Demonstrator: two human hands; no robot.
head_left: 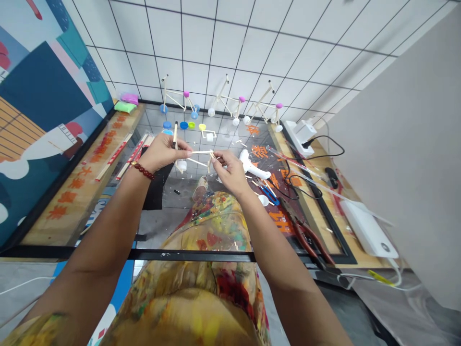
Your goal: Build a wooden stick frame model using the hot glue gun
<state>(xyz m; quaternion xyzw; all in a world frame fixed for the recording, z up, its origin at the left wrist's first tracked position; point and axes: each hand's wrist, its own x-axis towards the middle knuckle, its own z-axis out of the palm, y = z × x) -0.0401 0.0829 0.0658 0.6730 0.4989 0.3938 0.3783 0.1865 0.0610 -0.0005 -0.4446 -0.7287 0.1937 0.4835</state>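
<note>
Centre of the frame, your left fingers and right fingers pinch the stick assembly; grip lightly, steadying its joint so nothing twists.

"Any writing on that surface?"
"Orange Chinese characters along both sides; one on the right looks like 彩, the others I can't read."
"And the red wrappers?"
"Their print's too small."

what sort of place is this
Probably a small craft workspace: three pale wooden-stick models with round pink knobs stand along the back of a black-framed glass table, where a white plastic tool, apparently a glue gun, and red-handled metal pliers lie.
</note>
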